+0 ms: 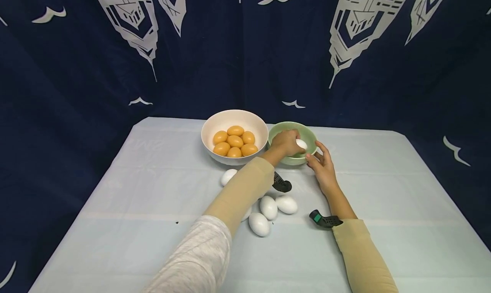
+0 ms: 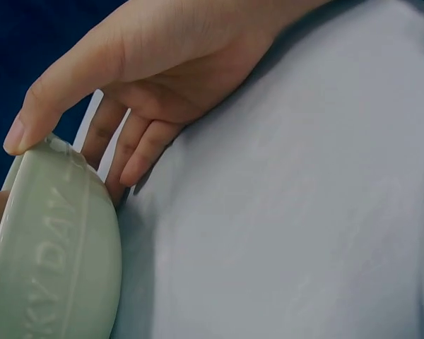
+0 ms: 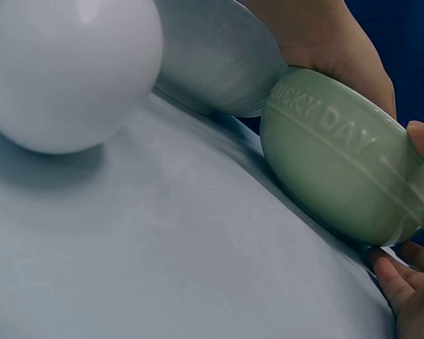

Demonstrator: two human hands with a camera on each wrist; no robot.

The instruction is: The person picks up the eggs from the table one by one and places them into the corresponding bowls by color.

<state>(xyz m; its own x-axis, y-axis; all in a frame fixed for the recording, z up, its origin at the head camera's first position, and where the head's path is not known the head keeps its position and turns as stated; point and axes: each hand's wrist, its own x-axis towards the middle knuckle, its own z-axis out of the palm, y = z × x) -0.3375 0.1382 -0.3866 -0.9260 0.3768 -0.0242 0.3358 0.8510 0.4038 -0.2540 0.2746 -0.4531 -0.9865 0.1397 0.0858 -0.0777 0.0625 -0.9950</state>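
Note:
In the head view my left hand [image 1: 285,143] reaches into the green bowl [image 1: 285,161], fingers curled about a white egg [image 1: 301,144] that shows at their right side. My right hand [image 1: 324,168] grips that bowl's right side. The left wrist view has this gripping hand [image 2: 177,56] close up, its thumb [image 2: 18,134] over the rim and the other fingers low beside the wall. Seen in the right wrist view, the bowl [image 3: 332,155] carries raised letters, with one hand [image 3: 339,46] behind its rim and the other hand's fingertips at its right side.
Touching or close beside the green bowl is a larger white bowl [image 1: 211,153] of several orange eggs [image 1: 235,141]. Several white eggs [image 1: 259,224] lie on the white-covered table [image 1: 134,224] below my left forearm, which hides some. A dark blue curtain [image 1: 245,62] hangs behind.

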